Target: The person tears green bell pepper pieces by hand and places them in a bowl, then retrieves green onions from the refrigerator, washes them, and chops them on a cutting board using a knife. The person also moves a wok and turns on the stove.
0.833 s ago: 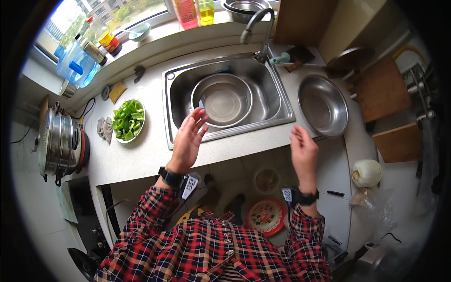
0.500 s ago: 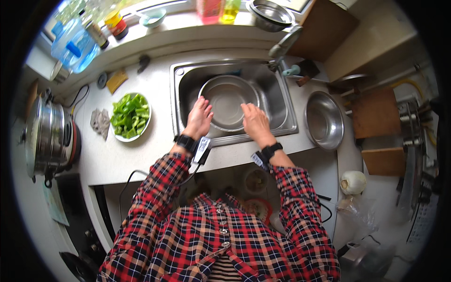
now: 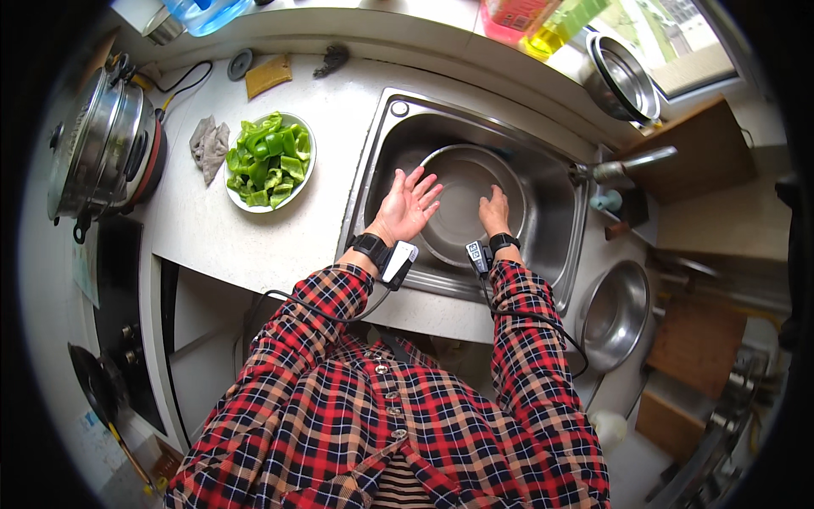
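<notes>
Head view: here's the left hand [image 3: 407, 206], palm up, fingers spread wide and empty, over the near left edge of the metal basin [image 3: 462, 199], which sits in the sink [image 3: 555, 212]. The right hand [image 3: 493, 212] hangs over the basin's right side, fingers bunched; how far open, or whether they grip anything, I can't tell. Far left, green peppers [image 3: 270, 161] fill a plate [image 3: 311, 161] beside a grey rag [image 3: 209, 150]!
</notes>
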A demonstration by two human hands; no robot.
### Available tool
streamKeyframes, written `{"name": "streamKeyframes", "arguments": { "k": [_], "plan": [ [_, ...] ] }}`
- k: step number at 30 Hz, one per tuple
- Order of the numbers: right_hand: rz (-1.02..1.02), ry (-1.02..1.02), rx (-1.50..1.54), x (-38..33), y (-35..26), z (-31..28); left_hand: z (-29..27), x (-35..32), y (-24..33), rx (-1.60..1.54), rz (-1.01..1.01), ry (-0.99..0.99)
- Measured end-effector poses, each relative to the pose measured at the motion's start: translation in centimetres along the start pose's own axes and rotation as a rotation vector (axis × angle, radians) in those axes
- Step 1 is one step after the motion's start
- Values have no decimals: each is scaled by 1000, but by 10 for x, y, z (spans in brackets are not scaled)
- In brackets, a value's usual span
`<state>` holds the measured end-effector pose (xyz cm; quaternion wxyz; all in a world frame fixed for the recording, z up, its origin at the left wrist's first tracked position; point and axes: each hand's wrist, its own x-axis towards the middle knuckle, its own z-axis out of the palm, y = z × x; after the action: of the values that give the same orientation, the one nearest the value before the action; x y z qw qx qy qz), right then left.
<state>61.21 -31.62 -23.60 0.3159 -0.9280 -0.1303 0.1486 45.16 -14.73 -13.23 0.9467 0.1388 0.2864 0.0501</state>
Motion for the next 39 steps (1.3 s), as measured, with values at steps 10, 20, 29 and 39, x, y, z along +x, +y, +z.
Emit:
{"name": "streamKeyframes", "arguments": {
  "k": [10, 20, 29, 39],
  "plan": [
    [907, -487, 1265, 2, 0, 11, -10, 47, -52, -68, 45, 253],
    [-280, -640, 1002, -85, -101, -41, 7, 66, -66, -261, 175, 264],
    [-257, 237, 89, -3, 40, 15, -16, 23, -77, -81, -22, 111],
    [280, -797, 1273, -73, -50, -40, -19, 33, -90, -167, 21, 353]
  ]
}}
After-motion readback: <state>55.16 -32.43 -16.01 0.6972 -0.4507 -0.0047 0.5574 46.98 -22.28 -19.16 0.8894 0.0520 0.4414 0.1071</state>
